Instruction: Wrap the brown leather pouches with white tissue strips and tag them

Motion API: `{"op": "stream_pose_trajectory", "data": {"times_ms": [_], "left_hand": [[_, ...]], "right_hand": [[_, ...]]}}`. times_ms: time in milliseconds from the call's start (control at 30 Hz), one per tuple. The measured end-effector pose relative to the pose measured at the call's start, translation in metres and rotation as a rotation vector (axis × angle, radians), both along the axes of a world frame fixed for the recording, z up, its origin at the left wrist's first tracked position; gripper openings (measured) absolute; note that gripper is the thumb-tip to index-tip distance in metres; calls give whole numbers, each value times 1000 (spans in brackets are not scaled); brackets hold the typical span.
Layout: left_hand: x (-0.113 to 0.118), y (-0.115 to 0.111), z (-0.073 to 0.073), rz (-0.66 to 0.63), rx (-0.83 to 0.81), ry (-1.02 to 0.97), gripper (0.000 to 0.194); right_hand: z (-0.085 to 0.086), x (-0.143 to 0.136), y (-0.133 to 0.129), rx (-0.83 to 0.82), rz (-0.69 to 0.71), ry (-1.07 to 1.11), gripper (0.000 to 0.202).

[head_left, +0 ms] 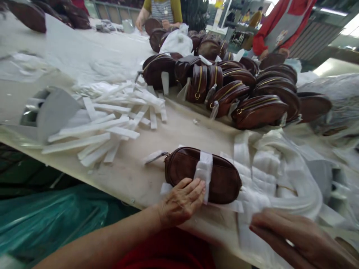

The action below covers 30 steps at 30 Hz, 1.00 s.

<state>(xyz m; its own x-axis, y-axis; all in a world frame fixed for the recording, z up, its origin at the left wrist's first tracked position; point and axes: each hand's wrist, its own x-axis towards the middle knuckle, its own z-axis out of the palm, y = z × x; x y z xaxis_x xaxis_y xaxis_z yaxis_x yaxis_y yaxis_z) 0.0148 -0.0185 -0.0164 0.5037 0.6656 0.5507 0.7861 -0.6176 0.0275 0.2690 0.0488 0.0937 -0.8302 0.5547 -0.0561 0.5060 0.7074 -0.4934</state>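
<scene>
Left hand: (182,200) fingers extended and close together, laid over the near part of the white band on the brown bag; pressing, not curled round it.
Right hand: (297,235) blurred, near the lower right, apart from the bag; fingers bent and bunched. Cannot tell if it holds anything.
Brown bag: (224,183) on the table (140,175) right before the person, broad face up, long side running roughly left to right. Deep reddish-brown, smooth, leather-like, soft sheen; elongated oval with rounded ends and a raised, darker edge.
White band: (206,164) crosswise over the bag's middle, slightly crumpled, semi-translucent toward the hand.
Pull tab: (154,157) sticks out from the bag's left end, wrapped in white, beside small metal hardware.
White bundle: (300,179) looped, layered soft material just right of the bag.
Loose strips: (95,140) white, heaped crisscross to the left.
Other bags: (260,112) same brown, clustered beyond; gold-toned zips, several with wrapped pulls.
Co-workers: one in red sleeves (260,37), another in a checked apron (162,11), across the table.
</scene>
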Motion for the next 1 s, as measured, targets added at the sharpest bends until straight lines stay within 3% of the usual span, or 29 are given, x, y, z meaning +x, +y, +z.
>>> {"op": "stream_pose_trajectory", "data": {"times_ms": [67,167,300,433,667,867,933,1000], "left_hand": [[0,-2,-2,0,-11,4,28],[1,-3,-6,2,-25,5,27],[0,-3,-9,9,-12,-39,27],[-1,-3,-10,-6,-30,-58,27],[-1,-2,-11,-12,-27,-57,28],[0,-2,-10,13,-4,-41,28],[0,-3,-10,17,4,-39,28],[0,-3,-11,16,6,-33,27]], "right_hand": [[9,-51,21,-19,123,-98,27],[0,-97,49,93,228,-274,23],[-19,-119,70,208,279,-466,15],[-24,-131,78,213,282,-562,15],[-28,-140,85,160,58,-587,15],[-35,-128,89,-43,-127,-371,16],[-37,-119,93,22,-270,-358,24],[-38,-109,95,196,-444,-342,33]]}}
